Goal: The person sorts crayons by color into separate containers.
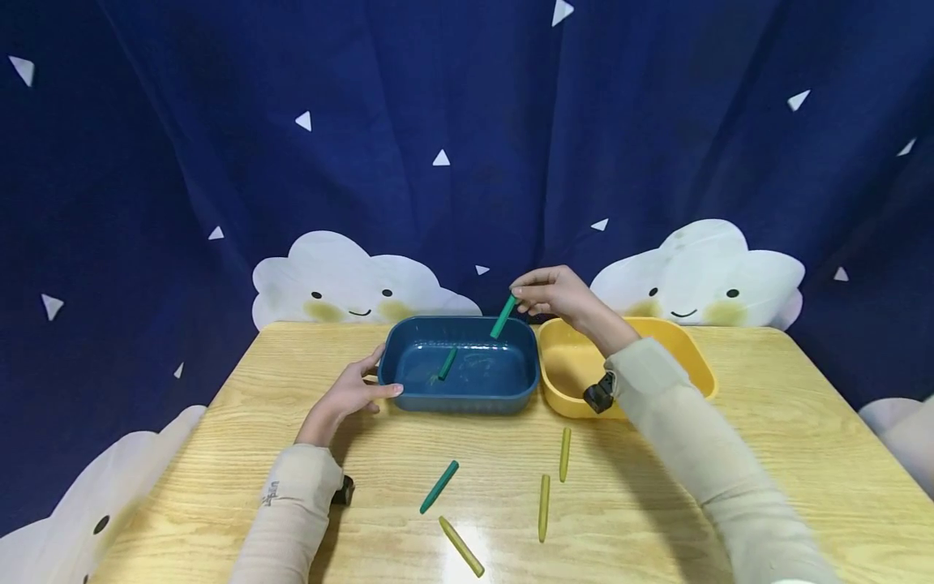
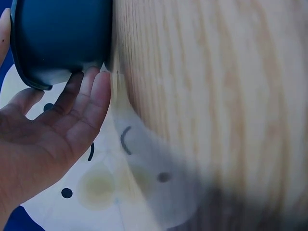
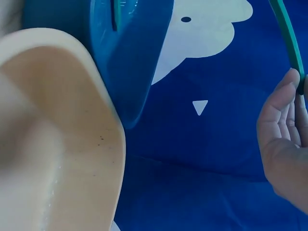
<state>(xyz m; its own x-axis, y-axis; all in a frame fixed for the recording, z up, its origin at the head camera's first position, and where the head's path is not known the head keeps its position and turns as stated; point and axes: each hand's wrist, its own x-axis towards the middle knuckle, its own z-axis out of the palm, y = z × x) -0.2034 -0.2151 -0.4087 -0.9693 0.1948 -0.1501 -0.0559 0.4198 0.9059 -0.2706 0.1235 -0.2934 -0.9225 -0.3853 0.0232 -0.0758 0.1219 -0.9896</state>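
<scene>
Above the right part of the blue plastic tub [image 1: 467,403], my right hand [image 1: 562,294] pinches a green crayon [image 1: 503,316] by its upper end, tilted with the lower end over the tub. The right wrist view also shows this crayon [image 3: 288,36] between thumb and fingers. My left hand [image 1: 355,393] holds the tub's left end, thumb at the front rim and fingers along the outside; the left wrist view shows its fingers [image 2: 91,96] against the tub wall. Another green crayon [image 1: 447,363] lies inside the tub.
A yellow tub [image 1: 700,375] stands right beside the blue one, partly under my right arm. On the wooden table [image 1: 255,397] in front lie a green crayon [image 1: 439,487] and yellow crayons [image 1: 543,508]. A dark blue curtain [image 1: 467,211] hangs behind the table.
</scene>
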